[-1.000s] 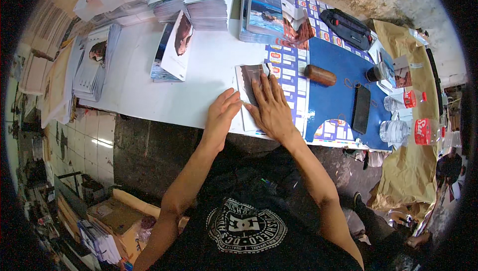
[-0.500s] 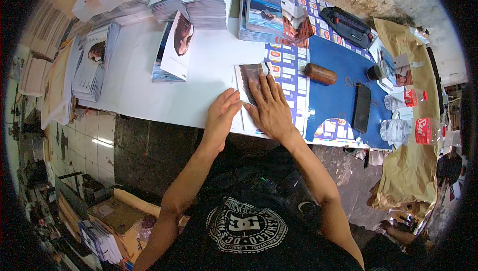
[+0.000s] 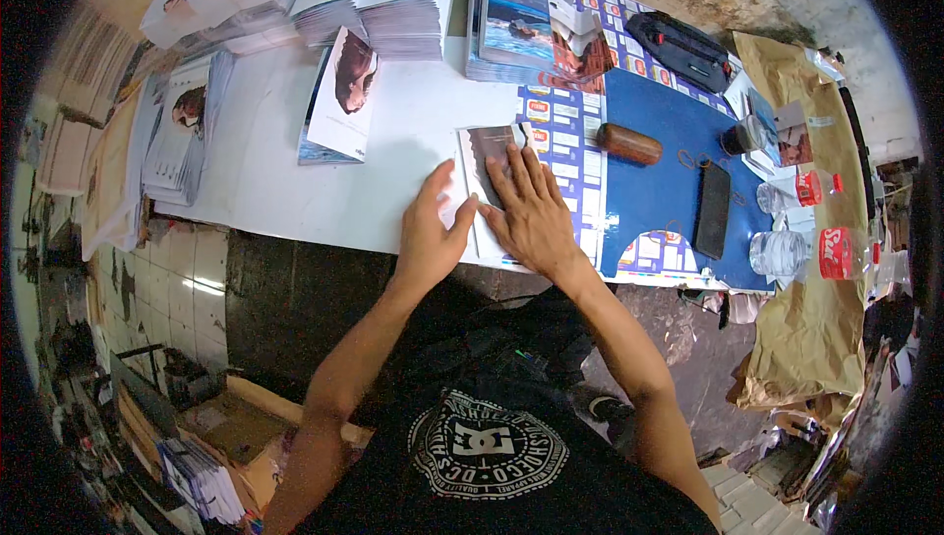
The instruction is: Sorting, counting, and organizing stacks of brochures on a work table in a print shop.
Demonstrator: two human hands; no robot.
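Note:
A folded leaflet (image 3: 480, 149) with a dark printed picture and a white margin lies at the front of the white tabletop. My right hand (image 3: 534, 212) rests flat on it, fingers stretched out and covering its right part. My left hand (image 3: 433, 225) is beside the leaflet's left edge, thumb and fingers spread with nothing between them. The left thumb tip comes close to the right thumb at that edge; whether it touches the paper I cannot tell. Farther left, another folded leaflet (image 3: 342, 92) lies tilted over a blue-pictured one.
Tall stacks of leaflets (image 3: 408, 19) stand at the back, with another pile (image 3: 182, 132) at the left. On the right are a brown wooden roller-like block (image 3: 630, 144), a black phone (image 3: 712, 210), rubber bands, a jar (image 3: 744, 136), plastic bottles (image 3: 777, 256) and a black pouch (image 3: 678, 51).
My left hand has opened wider, its fingers lifting away from the leaflet's left edge. My right hand stays flat on the leaflet. The whole view has shifted slightly.

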